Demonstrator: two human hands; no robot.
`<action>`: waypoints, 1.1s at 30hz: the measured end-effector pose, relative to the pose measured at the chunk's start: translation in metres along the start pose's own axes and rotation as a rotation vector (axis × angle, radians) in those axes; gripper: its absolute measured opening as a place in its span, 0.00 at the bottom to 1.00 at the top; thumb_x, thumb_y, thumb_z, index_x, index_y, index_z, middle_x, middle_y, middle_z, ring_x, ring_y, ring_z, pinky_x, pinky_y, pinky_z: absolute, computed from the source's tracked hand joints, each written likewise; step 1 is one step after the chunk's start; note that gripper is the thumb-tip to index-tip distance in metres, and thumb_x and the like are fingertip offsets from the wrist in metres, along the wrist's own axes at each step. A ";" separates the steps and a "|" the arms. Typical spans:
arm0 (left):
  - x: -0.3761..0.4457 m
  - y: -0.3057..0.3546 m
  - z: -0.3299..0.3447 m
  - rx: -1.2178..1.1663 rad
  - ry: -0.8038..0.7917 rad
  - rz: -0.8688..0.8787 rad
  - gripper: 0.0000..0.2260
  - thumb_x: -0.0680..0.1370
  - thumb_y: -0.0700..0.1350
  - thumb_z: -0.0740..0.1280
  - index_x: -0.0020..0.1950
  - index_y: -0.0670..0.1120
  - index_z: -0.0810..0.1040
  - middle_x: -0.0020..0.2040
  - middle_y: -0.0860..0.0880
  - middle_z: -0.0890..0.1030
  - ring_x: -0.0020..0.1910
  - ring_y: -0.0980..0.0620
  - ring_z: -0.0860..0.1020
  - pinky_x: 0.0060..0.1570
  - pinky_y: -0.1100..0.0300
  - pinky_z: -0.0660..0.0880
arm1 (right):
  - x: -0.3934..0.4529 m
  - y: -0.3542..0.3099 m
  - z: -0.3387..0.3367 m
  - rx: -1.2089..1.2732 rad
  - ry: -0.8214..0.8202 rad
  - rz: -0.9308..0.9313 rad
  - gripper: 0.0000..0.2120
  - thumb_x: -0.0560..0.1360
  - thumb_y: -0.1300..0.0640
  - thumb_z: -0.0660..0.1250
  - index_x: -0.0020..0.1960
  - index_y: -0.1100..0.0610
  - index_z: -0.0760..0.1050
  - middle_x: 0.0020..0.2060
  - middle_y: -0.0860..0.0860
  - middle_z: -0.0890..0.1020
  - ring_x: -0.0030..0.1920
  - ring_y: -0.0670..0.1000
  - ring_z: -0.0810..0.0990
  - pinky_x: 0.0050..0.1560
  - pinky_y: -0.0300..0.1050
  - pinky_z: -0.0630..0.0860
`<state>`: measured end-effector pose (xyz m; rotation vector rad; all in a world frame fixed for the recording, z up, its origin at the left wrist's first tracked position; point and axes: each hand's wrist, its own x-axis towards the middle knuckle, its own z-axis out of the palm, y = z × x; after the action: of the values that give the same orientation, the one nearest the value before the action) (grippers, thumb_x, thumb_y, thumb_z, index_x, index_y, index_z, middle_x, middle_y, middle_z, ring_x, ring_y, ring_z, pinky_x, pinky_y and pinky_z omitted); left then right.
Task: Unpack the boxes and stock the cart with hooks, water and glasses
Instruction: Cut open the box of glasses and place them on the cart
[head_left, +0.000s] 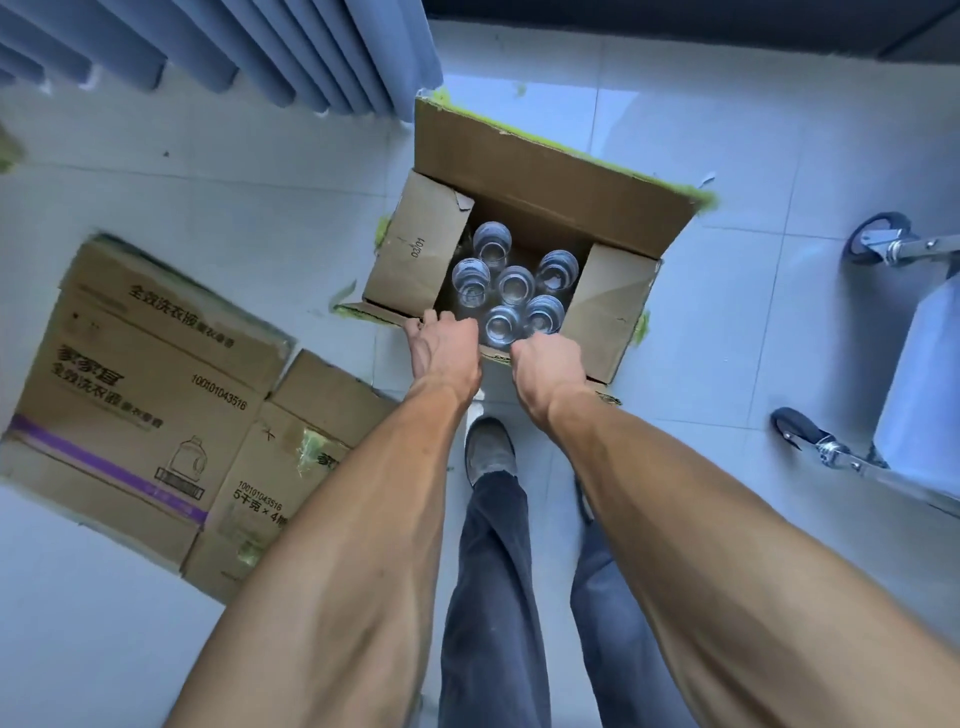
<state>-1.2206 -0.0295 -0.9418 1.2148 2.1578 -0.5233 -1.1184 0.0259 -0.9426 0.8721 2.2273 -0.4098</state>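
Open brown cardboard box (524, 208) on pale tiled floor (234, 208), six clear drinking glasses (514, 286) upright inside | left hand (444, 348) and right hand (548, 364) both curl over near flap, gripping it | wheeled cart (909, 364) just right | risk: jerking the flap could tip packed glasses, knocking them together.

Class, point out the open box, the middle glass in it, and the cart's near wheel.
open box (545, 171): head view, inside of the far flap.
middle glass (515, 285): head view, its round top.
near wheel (794, 427): head view, black tyre.
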 end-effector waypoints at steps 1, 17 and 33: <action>-0.004 0.005 0.003 -0.012 -0.022 -0.005 0.09 0.77 0.43 0.64 0.56 0.50 0.78 0.56 0.46 0.78 0.60 0.45 0.71 0.60 0.49 0.66 | -0.004 0.006 0.003 -0.007 -0.008 -0.004 0.13 0.76 0.67 0.60 0.52 0.54 0.79 0.45 0.52 0.82 0.49 0.57 0.82 0.47 0.50 0.82; -0.094 0.111 0.092 -0.214 -0.071 -0.144 0.10 0.74 0.37 0.64 0.53 0.45 0.79 0.52 0.44 0.80 0.56 0.44 0.76 0.45 0.54 0.74 | -0.088 0.081 0.089 -0.277 -0.012 -0.197 0.15 0.73 0.68 0.62 0.48 0.49 0.77 0.32 0.46 0.68 0.42 0.51 0.81 0.37 0.40 0.66; -0.174 0.195 0.157 -0.234 -0.058 -0.226 0.08 0.73 0.36 0.64 0.44 0.49 0.74 0.48 0.46 0.81 0.52 0.46 0.77 0.41 0.57 0.76 | -0.167 0.136 0.174 -0.295 0.047 -0.181 0.14 0.76 0.63 0.61 0.60 0.52 0.75 0.52 0.52 0.77 0.52 0.54 0.78 0.41 0.44 0.68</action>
<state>-0.9348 -0.1339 -0.9510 0.8270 2.2467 -0.3798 -0.8500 -0.0421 -0.9513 0.5330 2.3424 -0.1374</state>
